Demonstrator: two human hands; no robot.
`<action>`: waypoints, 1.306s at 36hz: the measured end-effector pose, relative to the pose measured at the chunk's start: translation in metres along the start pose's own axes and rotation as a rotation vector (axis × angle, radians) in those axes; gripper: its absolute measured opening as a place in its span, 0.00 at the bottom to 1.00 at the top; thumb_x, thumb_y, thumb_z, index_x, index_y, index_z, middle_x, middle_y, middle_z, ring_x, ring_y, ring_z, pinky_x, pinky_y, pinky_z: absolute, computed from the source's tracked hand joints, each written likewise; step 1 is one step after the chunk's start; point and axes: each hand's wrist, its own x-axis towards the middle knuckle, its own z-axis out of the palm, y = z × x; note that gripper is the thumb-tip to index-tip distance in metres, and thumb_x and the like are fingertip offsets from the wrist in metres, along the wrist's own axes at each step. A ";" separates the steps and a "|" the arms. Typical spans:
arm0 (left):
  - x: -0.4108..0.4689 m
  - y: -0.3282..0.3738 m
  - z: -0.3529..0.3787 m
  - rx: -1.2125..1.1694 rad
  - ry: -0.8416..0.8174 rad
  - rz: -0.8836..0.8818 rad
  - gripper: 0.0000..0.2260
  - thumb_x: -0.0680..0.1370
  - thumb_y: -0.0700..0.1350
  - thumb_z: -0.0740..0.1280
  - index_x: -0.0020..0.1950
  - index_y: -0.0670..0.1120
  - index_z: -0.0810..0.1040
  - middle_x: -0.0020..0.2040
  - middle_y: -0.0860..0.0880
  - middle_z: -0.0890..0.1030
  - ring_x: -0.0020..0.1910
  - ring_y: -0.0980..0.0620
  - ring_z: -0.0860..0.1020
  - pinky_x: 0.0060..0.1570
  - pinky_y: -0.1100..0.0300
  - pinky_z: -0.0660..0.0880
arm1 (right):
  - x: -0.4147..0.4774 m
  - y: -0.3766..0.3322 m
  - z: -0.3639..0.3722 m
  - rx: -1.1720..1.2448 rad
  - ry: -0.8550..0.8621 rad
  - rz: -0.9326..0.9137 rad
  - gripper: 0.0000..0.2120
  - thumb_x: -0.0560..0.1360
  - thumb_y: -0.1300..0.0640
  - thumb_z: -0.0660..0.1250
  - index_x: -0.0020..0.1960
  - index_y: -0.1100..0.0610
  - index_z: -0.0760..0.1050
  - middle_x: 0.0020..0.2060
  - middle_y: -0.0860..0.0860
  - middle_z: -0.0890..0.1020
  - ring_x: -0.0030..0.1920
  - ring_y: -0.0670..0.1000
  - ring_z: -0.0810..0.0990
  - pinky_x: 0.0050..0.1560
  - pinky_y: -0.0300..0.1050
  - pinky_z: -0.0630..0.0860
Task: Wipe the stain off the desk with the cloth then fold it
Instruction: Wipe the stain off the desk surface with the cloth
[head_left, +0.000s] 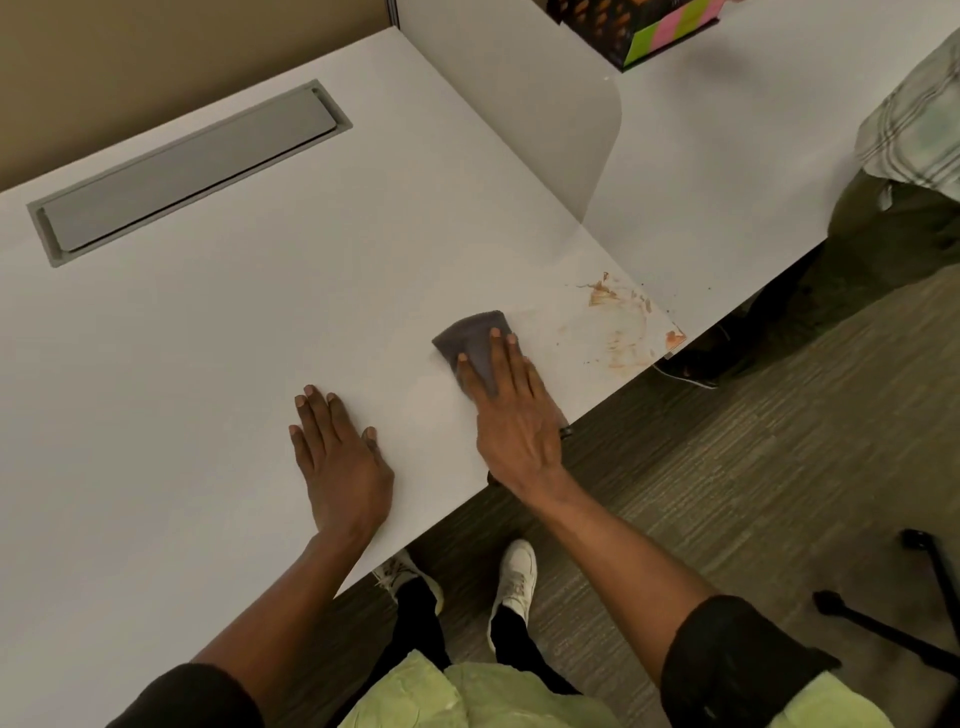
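Observation:
A small dark grey cloth (471, 338) lies flat on the white desk (218, 332) near its front edge. My right hand (511, 415) presses down on the cloth with straight fingers, covering its near half. An orange-brown smeared stain (618, 327) spreads over the desk's right corner, just right of the cloth and apart from it. My left hand (337, 452) rests flat on the bare desk, to the left of the cloth.
A grey cable-tray lid (187, 169) is set into the desk at the back left. A second desk (727, 171) joins on the right, with a colourful box (649, 26) at its far end and another person's checked sleeve (919, 135). A chair base (914, 618) stands on the carpet at right.

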 end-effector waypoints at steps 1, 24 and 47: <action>0.000 0.001 0.000 0.003 0.001 -0.002 0.30 0.90 0.46 0.54 0.88 0.36 0.48 0.89 0.40 0.43 0.89 0.43 0.39 0.87 0.43 0.40 | 0.005 0.005 -0.002 -0.008 0.000 0.008 0.36 0.78 0.63 0.53 0.85 0.50 0.52 0.84 0.63 0.44 0.85 0.64 0.46 0.83 0.60 0.55; -0.001 0.036 0.006 -0.061 -0.123 0.354 0.27 0.91 0.45 0.52 0.89 0.40 0.50 0.89 0.45 0.40 0.88 0.49 0.37 0.83 0.58 0.31 | 0.065 0.001 -0.006 -0.036 -0.042 -0.080 0.34 0.79 0.64 0.49 0.85 0.53 0.54 0.84 0.63 0.47 0.84 0.64 0.49 0.82 0.60 0.57; 0.006 0.018 0.004 -0.073 -0.221 0.434 0.28 0.91 0.49 0.48 0.89 0.45 0.42 0.88 0.48 0.32 0.87 0.53 0.31 0.85 0.56 0.34 | -0.034 0.009 0.004 0.049 -0.038 -0.002 0.43 0.73 0.67 0.58 0.86 0.51 0.49 0.85 0.59 0.51 0.85 0.60 0.51 0.82 0.55 0.61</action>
